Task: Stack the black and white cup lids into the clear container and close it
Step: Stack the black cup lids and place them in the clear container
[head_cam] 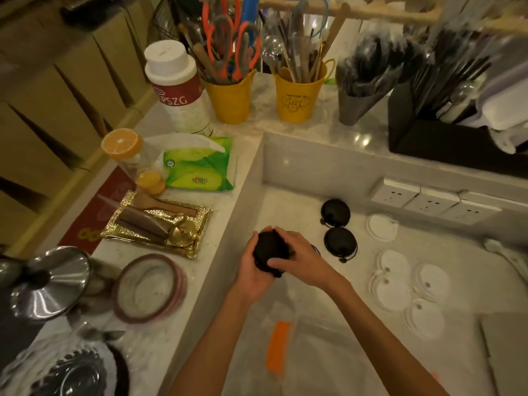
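Both hands hold a small stack of black cup lids above the lower counter. My left hand cups the stack from below and the left; my right hand presses on it from the right. Two more black lids lie flat just to the right. Several white lids lie spread further right. The clear container with an orange clip sits near me under my forearms, blurred.
A raised counter on the left carries a gold tray, a green wipes pack, a white canister and two yellow utensil cups. White wall sockets line the back of the lower counter. A steel lid lies at left.
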A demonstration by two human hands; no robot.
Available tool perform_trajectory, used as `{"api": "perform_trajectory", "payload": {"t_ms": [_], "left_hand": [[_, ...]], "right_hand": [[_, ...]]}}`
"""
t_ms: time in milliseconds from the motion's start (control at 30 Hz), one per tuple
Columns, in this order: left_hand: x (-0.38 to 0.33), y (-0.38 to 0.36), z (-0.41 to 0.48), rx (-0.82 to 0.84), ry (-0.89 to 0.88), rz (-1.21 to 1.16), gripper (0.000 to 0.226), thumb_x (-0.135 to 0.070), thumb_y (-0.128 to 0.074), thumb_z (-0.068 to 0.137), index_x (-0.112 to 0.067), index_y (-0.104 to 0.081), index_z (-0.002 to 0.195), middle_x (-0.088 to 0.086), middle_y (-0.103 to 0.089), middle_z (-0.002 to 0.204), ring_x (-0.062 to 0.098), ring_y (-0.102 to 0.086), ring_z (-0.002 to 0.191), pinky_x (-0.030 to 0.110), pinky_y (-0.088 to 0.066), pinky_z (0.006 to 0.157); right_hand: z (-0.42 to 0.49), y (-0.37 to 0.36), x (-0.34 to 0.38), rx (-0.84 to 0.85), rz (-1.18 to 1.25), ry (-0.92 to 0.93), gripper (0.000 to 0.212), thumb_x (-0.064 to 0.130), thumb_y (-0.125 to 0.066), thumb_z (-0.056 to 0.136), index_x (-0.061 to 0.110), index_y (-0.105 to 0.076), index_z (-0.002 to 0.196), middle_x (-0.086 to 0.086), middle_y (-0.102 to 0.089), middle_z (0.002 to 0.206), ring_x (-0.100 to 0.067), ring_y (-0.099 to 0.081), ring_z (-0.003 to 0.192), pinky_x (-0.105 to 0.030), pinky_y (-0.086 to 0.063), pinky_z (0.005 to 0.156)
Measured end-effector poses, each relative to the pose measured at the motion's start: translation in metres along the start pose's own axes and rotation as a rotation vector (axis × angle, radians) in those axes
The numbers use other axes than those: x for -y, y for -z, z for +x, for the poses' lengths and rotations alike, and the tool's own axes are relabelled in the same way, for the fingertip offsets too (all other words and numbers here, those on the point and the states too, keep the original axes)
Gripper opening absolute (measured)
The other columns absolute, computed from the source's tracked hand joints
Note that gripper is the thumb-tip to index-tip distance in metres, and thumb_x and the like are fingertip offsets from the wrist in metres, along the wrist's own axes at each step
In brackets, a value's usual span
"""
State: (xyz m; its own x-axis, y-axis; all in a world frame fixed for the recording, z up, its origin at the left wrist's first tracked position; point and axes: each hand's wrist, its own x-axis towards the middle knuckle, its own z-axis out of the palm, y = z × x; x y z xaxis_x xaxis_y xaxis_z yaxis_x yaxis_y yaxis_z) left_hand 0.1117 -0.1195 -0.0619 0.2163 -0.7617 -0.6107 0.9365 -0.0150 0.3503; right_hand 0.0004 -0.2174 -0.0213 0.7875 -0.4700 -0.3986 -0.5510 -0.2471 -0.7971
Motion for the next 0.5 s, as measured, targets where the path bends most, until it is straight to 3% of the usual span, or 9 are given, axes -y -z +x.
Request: {"api": "perform_trajectory", "payload": {"t_ms": [67,133,200,300,367,433,500], "left_hand": [[-0.001,0.005,0.001,-0.004,0.013,-0.052,0.037,-0.042,-0.056,0.099,-0.018,-0.066,0.125,0.021,-0.063,0.136,0.038,-0.059,0.123,0.056,-0.052,0.098],[-0.002,0.011,-0.001,-0.003,0.019,-0.088,0.030,-0.038,-0.058,0.099,-0.018,-0.069,0.118,0.020,-0.066,0.131,0.040,-0.059,0.122,0.057,-0.054,0.094],[-0.003,0.017,-0.004,0.004,0.010,-0.128,0.028,-0.036,-0.059,0.098,-0.017,-0.073,0.113,0.022,-0.068,0.128,0.041,-0.065,0.115,0.056,-0.059,0.085],[-0.006,0.030,-0.010,-0.027,-0.037,-0.114,0.031,-0.035,-0.065,0.091,-0.017,-0.071,0.116,0.022,-0.070,0.123,0.041,-0.071,0.107,0.056,-0.060,0.083],[-0.006,0.039,-0.011,-0.058,-0.069,-0.099,0.038,-0.036,-0.065,0.087,-0.017,-0.067,0.121,0.022,-0.066,0.128,0.042,-0.066,0.115,0.059,-0.055,0.094],[-0.005,0.044,-0.014,-0.078,-0.059,-0.136,0.033,-0.036,-0.062,0.092,-0.018,-0.065,0.120,0.022,-0.061,0.131,0.044,-0.056,0.123,0.061,-0.044,0.103],[-0.003,0.050,-0.015,-0.107,-0.034,-0.163,0.028,-0.038,-0.058,0.098,-0.019,-0.069,0.116,0.020,-0.062,0.130,0.043,-0.055,0.123,0.063,-0.039,0.109]], "right_hand": [[0.003,0.009,-0.011,-0.128,0.120,-0.058,0.066,0.036,-0.066,0.094,0.025,-0.037,0.152,0.004,-0.055,0.138,-0.020,-0.053,0.129,-0.033,-0.046,0.104],[0.011,0.019,-0.027,-0.264,-0.008,-0.141,0.058,0.033,-0.062,0.096,0.022,-0.041,0.150,-0.002,-0.055,0.141,-0.022,-0.056,0.126,-0.036,-0.047,0.104],[0.023,0.024,-0.040,-0.274,-0.179,-0.174,0.060,0.032,-0.063,0.096,0.020,-0.041,0.150,-0.008,-0.050,0.147,-0.026,-0.050,0.132,-0.040,-0.043,0.110],[0.047,0.019,-0.043,-0.111,-0.391,-0.095,0.079,0.036,-0.069,0.091,0.023,-0.026,0.157,-0.010,-0.024,0.163,-0.033,-0.025,0.148,-0.047,-0.029,0.119],[0.066,0.006,-0.037,0.028,-0.532,-0.048,0.098,0.042,-0.074,0.085,0.028,-0.013,0.160,-0.007,-0.005,0.167,-0.036,-0.010,0.151,-0.053,-0.028,0.118],[0.081,-0.009,-0.031,0.132,-0.733,-0.020,0.108,0.048,-0.075,0.080,0.033,-0.004,0.159,-0.006,0.001,0.167,-0.036,-0.008,0.150,-0.055,-0.031,0.116],[0.090,-0.021,-0.029,0.174,-0.920,0.013,0.100,0.049,-0.069,0.083,0.035,-0.005,0.159,-0.010,-0.008,0.164,-0.037,-0.018,0.146,-0.052,-0.033,0.114]]}}
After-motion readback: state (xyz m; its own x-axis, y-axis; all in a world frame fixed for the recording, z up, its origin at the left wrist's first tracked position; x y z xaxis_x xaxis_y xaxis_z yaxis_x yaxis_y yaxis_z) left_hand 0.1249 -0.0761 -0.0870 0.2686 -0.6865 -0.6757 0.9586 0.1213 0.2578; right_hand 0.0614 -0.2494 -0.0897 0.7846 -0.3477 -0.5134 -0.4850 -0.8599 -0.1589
